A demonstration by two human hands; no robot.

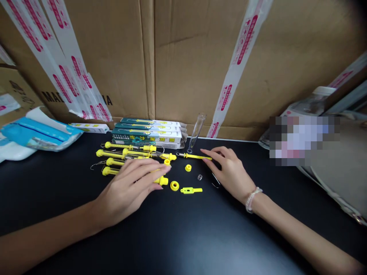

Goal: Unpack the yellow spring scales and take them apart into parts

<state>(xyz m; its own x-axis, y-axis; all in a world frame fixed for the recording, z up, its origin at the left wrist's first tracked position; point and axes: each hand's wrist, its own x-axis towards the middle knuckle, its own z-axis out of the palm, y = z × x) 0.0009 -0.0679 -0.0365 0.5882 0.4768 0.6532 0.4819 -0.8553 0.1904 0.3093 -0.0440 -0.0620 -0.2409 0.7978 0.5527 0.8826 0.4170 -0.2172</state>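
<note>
My left hand (132, 187) lies over several yellow tubular spring scales (114, 153), its fingers stretched out and partly hiding them. One scale's yellow end (163, 180) shows between those fingers and the thumb. On the right, my right hand (231, 168) has thumb and index finger apart around the end of a thin yellow rod (196, 156) with a spring at its other end. Between the hands lie a yellow ring (174, 186), a small yellow cap (188, 168), a small coil spring (200, 177) and a flat yellow piece (191, 190). A metal hook (215, 181) is beside my right hand.
A clear tube (197, 131) leans near the cardboard wall (183, 68). Printed boxes (149, 133) are stacked behind the scales. A blue packet (43, 130) is at left; a plastic bottle (309, 103) and a beige bag (341, 164) stand at right on the black table (183, 236).
</note>
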